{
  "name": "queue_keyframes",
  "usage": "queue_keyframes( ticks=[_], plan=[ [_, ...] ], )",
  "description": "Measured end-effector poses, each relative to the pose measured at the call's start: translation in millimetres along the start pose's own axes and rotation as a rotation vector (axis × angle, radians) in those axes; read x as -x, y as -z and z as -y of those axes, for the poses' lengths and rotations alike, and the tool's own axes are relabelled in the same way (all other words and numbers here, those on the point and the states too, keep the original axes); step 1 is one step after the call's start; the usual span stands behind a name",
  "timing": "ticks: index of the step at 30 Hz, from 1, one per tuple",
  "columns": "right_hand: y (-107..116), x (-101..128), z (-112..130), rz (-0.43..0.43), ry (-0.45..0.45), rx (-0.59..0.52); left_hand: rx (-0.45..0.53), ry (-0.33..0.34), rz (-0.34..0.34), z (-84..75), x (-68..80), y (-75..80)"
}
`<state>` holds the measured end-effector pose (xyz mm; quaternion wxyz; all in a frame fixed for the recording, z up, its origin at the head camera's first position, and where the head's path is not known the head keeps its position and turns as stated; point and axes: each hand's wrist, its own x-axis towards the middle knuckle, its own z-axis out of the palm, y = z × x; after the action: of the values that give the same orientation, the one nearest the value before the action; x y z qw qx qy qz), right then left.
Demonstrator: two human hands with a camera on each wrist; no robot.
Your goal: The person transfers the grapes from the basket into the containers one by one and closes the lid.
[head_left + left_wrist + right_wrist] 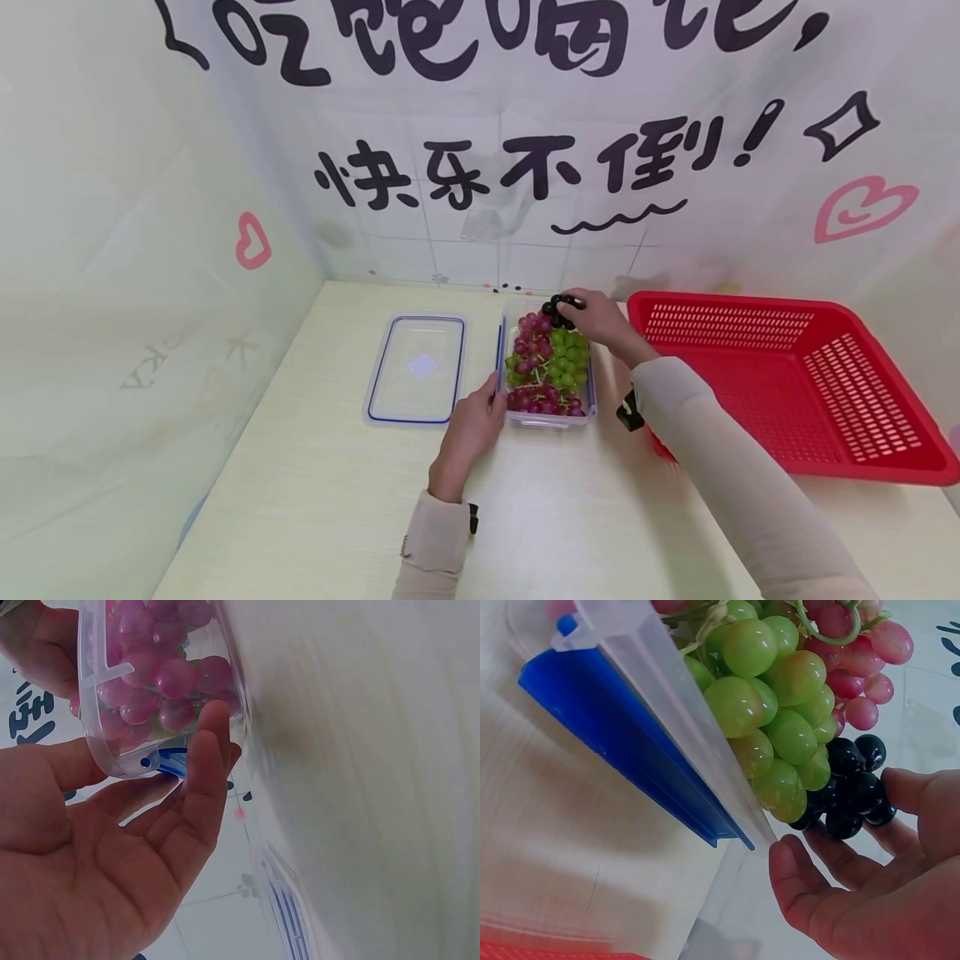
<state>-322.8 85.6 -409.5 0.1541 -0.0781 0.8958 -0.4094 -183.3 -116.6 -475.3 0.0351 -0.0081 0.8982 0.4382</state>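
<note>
A clear plastic food container (551,421) with blue side latches stands on the table, filled with red grapes (534,343) and green grapes (570,362). My left hand (474,423) grips its near left corner, with thumb and fingers around the wall in the left wrist view. Over the far end, my right hand (600,321) holds a small bunch of black grapes (855,787) between thumb and fingers. These black grapes hang right beside the green ones at the container's rim. One blue latch (630,742) is swung outward in the right wrist view.
The container's clear lid (416,367), edged with a blue seal, lies flat to the left. A large red plastic basket (750,400) stands at the right, under my right forearm. Behind the table rises a printed cloth backdrop (480,208).
</note>
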Motion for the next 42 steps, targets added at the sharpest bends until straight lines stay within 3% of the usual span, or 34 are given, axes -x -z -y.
queue_keyframes(
  ticks=[33, 42],
  plan=[
    [-13, -5, -3, -0.016, 0.040, 0.362, 0.025, 0.015, 0.018, -0.1, -0.1, 2.1],
    [-11, -5, -3, -0.014, 0.019, 0.291, 0.028, 0.013, 0.017, -0.9, 0.1, 1.6]
  ],
)
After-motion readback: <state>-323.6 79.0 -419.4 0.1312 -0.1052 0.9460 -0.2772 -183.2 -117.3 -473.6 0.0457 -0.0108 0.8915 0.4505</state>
